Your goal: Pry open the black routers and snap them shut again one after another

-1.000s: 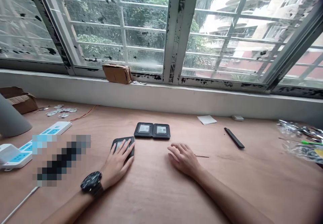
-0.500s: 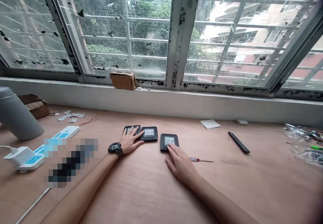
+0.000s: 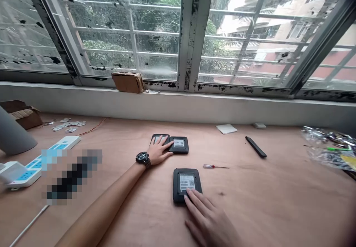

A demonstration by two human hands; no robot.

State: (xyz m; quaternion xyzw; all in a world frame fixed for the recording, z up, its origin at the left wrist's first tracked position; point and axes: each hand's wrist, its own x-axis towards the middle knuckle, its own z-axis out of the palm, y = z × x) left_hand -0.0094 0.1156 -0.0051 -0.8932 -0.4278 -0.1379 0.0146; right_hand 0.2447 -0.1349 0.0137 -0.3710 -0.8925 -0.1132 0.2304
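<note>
Three flat black devices with white labels lie on the wooden table (image 3: 278,202). My right hand (image 3: 208,221) rests its fingertips flat on the near edge of the closest device (image 3: 185,182), fingers stretched out. My left hand (image 3: 160,151), with a black watch on the wrist, lies spread over the far left device (image 3: 158,138), which touches the second far device (image 3: 179,144). A small red-handled screwdriver (image 3: 215,166) lies just right of the devices.
A white power strip (image 3: 41,159) with a plugged adapter sits at left beside a grey object (image 3: 12,135) and a cardboard box (image 3: 20,112). A black bar (image 3: 256,147), a white pad (image 3: 226,128) and plastic bags of parts (image 3: 330,150) lie at right.
My right hand has dragged one device from beside the other two toward me across the table. My left hand has slid its device up against the remaining one.
</note>
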